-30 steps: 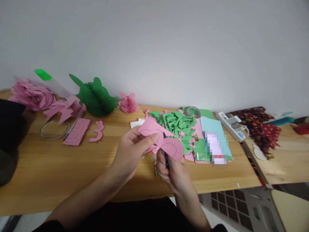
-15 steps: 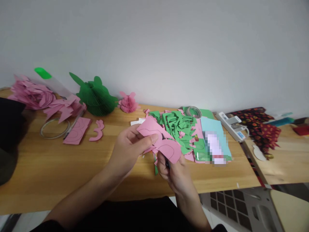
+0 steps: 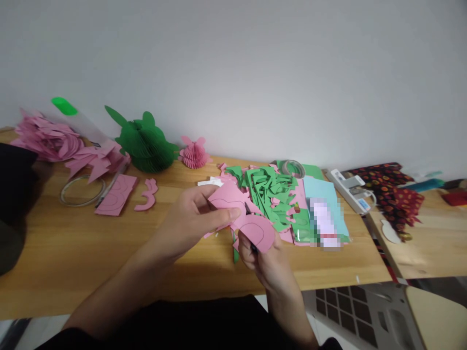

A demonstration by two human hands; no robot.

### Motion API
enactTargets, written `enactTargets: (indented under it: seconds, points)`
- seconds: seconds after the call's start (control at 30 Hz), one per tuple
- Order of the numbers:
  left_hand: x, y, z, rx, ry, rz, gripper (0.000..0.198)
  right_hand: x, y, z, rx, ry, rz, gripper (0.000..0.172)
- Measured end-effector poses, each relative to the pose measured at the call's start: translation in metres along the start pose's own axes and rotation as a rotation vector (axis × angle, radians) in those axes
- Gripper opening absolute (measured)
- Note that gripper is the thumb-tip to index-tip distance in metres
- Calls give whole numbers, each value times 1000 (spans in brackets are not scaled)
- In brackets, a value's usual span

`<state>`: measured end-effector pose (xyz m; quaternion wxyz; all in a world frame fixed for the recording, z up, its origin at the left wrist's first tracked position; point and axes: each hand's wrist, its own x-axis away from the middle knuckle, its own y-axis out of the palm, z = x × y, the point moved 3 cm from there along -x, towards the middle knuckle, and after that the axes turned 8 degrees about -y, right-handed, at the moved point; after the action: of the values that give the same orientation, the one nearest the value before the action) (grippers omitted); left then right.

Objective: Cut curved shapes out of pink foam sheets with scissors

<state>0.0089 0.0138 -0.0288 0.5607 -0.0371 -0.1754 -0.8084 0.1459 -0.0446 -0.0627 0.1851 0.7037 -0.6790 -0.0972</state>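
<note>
Between thumb and fingers, my left hand [image 3: 186, 221] pinches a piece of pink paper [image 3: 257, 232] with curved lines drawn on it. My right hand [image 3: 268, 265] is closed round a pair of scissors [image 3: 248, 210]; the dark blade shows in a cut in the paper, and the handles are mostly covered by paper and fingers. Just behind lies a heap of green paper scraps [image 3: 272, 189] mixed with pink bits. To the left rest a pink sheet with drawn curves [image 3: 116, 195] and a wavy pink cutout [image 3: 147, 195].
Along the wall stand a green honeycomb paper figure [image 3: 148, 146], a small pink one [image 3: 195, 153] and a pile of pink paper [image 3: 51, 138]. A tape roll [image 3: 294, 169], a light blue sheet [image 3: 323, 189] and a power strip [image 3: 352, 192] lie to the right.
The scissor blade shows more in the cut, spread wider than before. The paper flap over my right hand has shifted slightly down. Both hands keep their hold.
</note>
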Motion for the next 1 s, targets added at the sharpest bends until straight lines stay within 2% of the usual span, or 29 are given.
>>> enactTargets:
  seconds: [0.23,0.53,0.8,1.0]
  points:
    - [0,1,3,26,-21,43,12,0,-1,0,86,-27,-6,44]
    - [-2,1,0,45,-6,22,9,0,-5,4,64,-7,14,41]
    - [-1,0,5,-125,71,139,16,0,-8,4,132,-23,45,51]
    - [-1,-1,13,-246,126,88,26,1,-10,8,119,2,35,51]
